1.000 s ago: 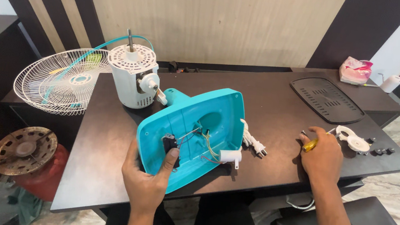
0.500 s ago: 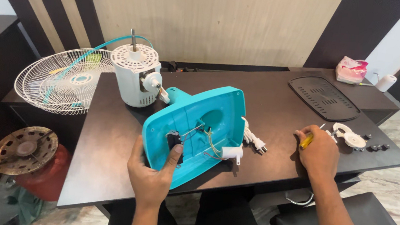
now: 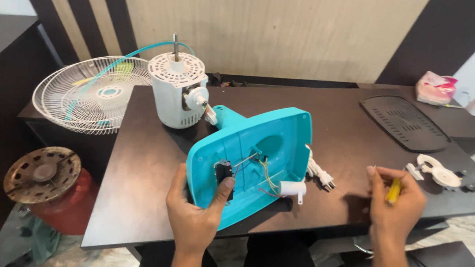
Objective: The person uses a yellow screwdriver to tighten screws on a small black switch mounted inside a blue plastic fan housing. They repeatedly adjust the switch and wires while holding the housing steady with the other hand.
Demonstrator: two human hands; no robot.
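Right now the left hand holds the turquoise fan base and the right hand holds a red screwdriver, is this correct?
Not quite: in the head view the screwdriver in the right hand is yellow, not red. The left hand does hold the turquoise fan base.

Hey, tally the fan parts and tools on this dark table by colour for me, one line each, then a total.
Teal: 1, the fan base shell, gripped by the left hand.
White: 4, motor housing, wire guard, plug, capacitor.
Black: 1, vented cover plate.
Yellow: 1, screwdriver in the right hand.
Total: 7
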